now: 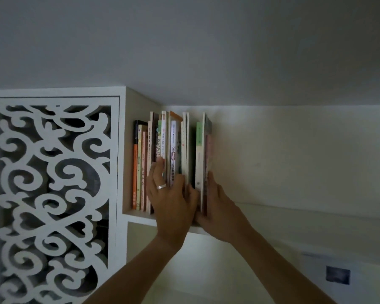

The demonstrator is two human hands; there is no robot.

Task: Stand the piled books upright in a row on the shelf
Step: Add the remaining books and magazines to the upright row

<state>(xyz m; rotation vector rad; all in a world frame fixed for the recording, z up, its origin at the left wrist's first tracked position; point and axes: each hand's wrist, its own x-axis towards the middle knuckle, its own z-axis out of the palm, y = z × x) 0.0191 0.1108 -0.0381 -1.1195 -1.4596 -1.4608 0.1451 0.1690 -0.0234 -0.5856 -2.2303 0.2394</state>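
Standing upright in a row on the white shelf (272, 210), the books (173, 150) are packed against the shelf's left end wall, with both hands up on them.

Left hand (171, 194) is flat against the spines, fingers spread and pointing up, so that grip is open and just pressing, not clamped on anything. It has a silver ring (161, 186) on one finger. Just left of that grip you can see the orange-spined book (135, 176) at the very start of the row, still fully uncovered.

Right hand (217, 207) is at the far end of the row, palm laid along the outer cover of the last book (208, 150), fingers straight and pushing inward. Thumb side is hidden, so I can't tell if that grip actually wraps the book or only leans on it.

Between the two grips there's a dark gap in the row, next to a green-topped book (199, 137).

Off beyond the left grip is a white cabinet door with a cut-out scroll pattern (53, 194).
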